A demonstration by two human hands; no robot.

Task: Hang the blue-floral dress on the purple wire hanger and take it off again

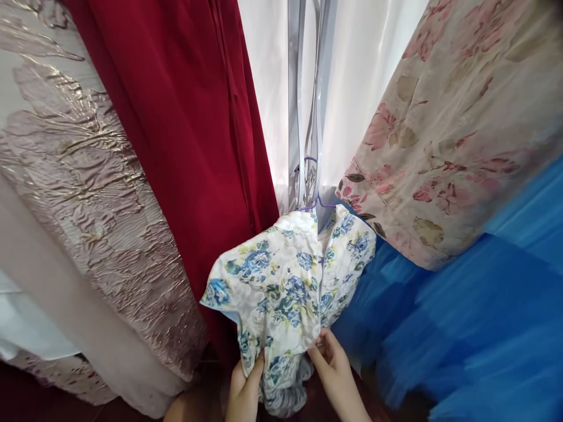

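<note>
A short-sleeved white jacket (281,281) with blue flowers and green leaves hangs in front of me on a purple hanger (317,202). Its front opening runs down right of the middle. At its lower left, my left hand (246,384) pinches the cloth between thumb and fingers. My right hand (329,363) is closed on the front edge near the bottom of the opening. A grey ruffled fabric (288,401) shows below the hem, between my hands; I cannot tell whether it belongs to the jacket.
A dark red garment (185,117) and a textured pink-gold one (88,176) hang on the left. Behind are white cloth (356,70) and pale straps (301,105). A floral beige garment (461,146) and blue tulle (475,328) fill the right.
</note>
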